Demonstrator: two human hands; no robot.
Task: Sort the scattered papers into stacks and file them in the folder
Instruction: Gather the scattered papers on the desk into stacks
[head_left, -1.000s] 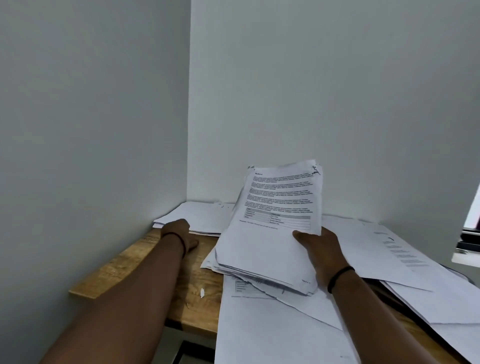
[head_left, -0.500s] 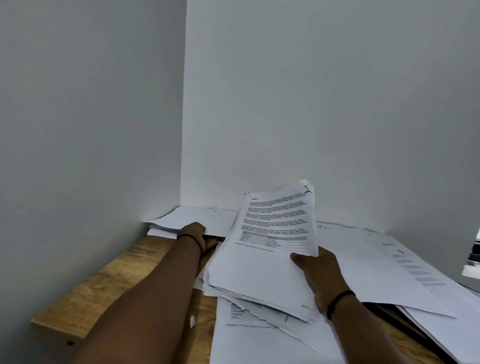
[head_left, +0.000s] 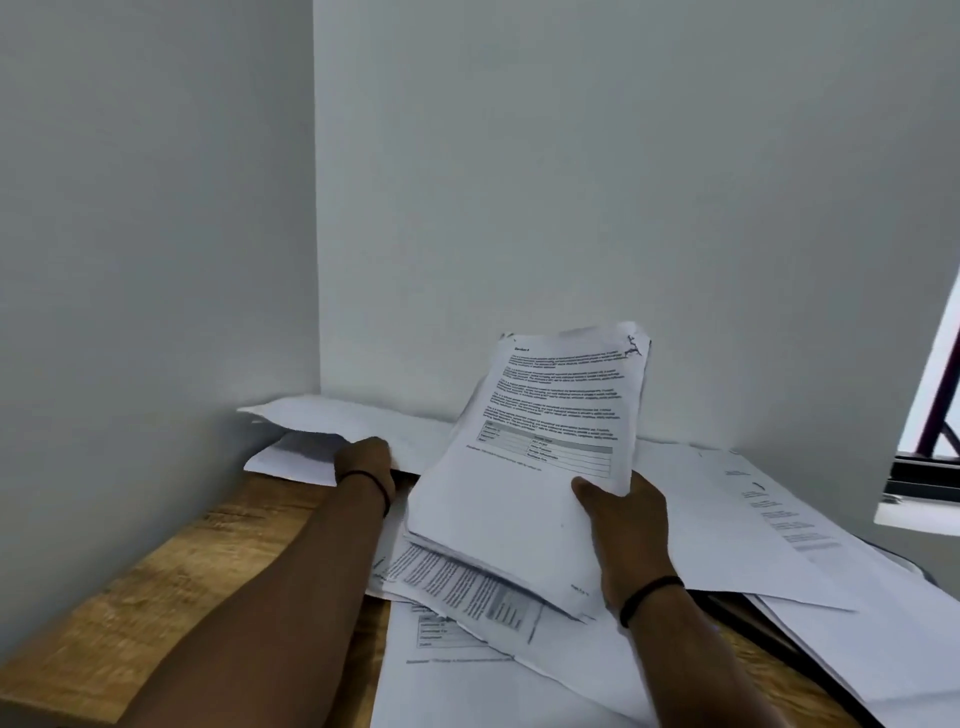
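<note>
- Papers stack (head_left: 524, 467) is gripped at its near right edge by the right hand (head_left: 626, 525), thumb on top.
- Its long axis is tilted up, top edge pointing to the wall (head_left: 623, 182).
- Corner sheets (head_left: 332, 421) are reached by the left hand (head_left: 366, 460); its grip cannot be told.

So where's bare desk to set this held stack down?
Bare wood lies only on the near-left, between the left wall, the corner sheets and the left forearm. Right of the right hand and its stack, loose sheets crowd everything.
</note>
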